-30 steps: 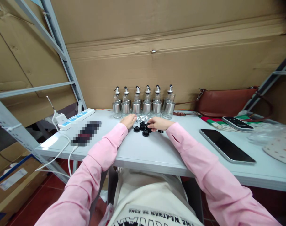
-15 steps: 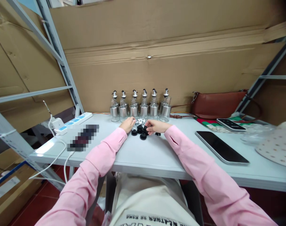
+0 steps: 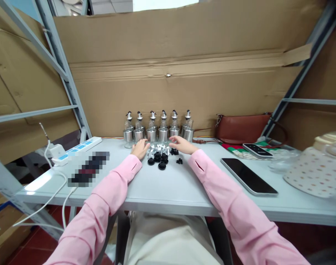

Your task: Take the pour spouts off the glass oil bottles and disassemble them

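Note:
On the table's left-centre, my left hand [image 3: 140, 148] rests with its fingers apart and nothing in them. It lies just left of a cluster of silver spout pieces [image 3: 159, 148] and several black stoppers [image 3: 162, 166]. My right hand [image 3: 183, 144] reaches in from the other side, fingers stretched out and empty, above some small black pieces [image 3: 174, 151]. A few more black bits [image 3: 179, 161] lie nearer to me. Behind both hands stands a row of glass bottles with metal bands [image 3: 163, 134]. Other bottles, topped with pouring spouts [image 3: 164, 114], stand behind them.
A brown handbag [image 3: 242, 129] leans at the back right. A large phone [image 3: 249, 176], a smaller black device [image 3: 257, 150] and a dotted cloth-like cover [image 3: 315, 171] lie on the right. On the left are a power strip [image 3: 79, 148] and white cables. Cardboard [image 3: 168, 44] closes the back.
My right hand has left the black stoppers, opened and moved slightly away toward the bottles. My left hand has spread its fingers. The camera view has tilted up a little.

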`<state>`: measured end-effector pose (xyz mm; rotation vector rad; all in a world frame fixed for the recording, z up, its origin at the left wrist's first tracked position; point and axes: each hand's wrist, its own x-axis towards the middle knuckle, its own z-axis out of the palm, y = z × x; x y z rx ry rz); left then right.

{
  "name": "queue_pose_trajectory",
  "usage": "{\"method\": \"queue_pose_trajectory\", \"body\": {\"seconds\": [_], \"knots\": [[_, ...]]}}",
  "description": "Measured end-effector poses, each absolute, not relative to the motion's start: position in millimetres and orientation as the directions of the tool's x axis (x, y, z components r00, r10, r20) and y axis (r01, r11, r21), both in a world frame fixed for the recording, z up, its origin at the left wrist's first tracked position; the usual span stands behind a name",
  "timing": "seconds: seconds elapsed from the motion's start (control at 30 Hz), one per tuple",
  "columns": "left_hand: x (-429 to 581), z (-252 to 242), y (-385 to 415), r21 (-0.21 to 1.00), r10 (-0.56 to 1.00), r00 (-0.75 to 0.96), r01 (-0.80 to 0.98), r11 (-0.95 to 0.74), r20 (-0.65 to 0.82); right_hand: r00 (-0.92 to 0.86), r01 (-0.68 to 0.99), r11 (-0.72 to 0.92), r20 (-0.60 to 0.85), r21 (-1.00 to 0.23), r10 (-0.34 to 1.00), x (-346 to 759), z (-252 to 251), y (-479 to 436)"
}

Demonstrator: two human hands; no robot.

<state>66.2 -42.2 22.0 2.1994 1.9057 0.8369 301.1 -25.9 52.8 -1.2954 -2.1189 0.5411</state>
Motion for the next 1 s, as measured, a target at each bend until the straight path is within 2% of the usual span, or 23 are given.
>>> {"method": "queue_pose_trajectory", "body": {"seconds": [0.13,0.27,0.4,0.5,0.63,0.7,0.87,1.0], "knots": [[63.1,19.3,-41.5,0.442,0.940,0.086,0.866,-0.235,0.330,-0.254,0.681,0.458,0.403,-0.571,0.879,305.7,48.0,1.3],[63.1,19.8,-46.4,0.362,0.924,0.153,0.888,-0.284,0.351,-0.240,0.655,0.452,0.400,-0.606,0.884,306.8,48.3,13.2],[66.5,17.9,-48.3,0.294,0.916,0.186,0.908,-0.299,0.355,-0.120,0.661,0.369,0.393,-0.654,0.912,315.1,50.6,13.6],[67.8,14.1,-46.3,0.301,0.909,0.187,0.902,-0.309,0.371,0.066,0.673,0.302,0.461,-0.676,0.885,325.5,49.8,12.0],[64.2,8.6,-41.9,0.391,0.907,0.192,0.854,-0.343,0.376,0.416,0.611,0.282,0.603,-0.740,0.680,338.1,49.5,16.8],[62.1,7.0,-40.6,0.410,0.903,0.180,0.844,-0.345,0.389,0.499,0.554,0.280,0.582,-0.784,0.642,342.9,51.0,23.8],[61.8,8.2,-42.4,0.376,0.889,0.146,0.867,-0.327,0.434,0.497,0.429,0.241,0.450,-0.871,0.742,352.7,55.4,42.4],[63.1,10.6,-44.7,0.356,0.892,0.145,0.880,-0.314,0.429,0.536,0.411,0.221,0.431,-0.884,0.726,359.2,65.7,55.1]]}}
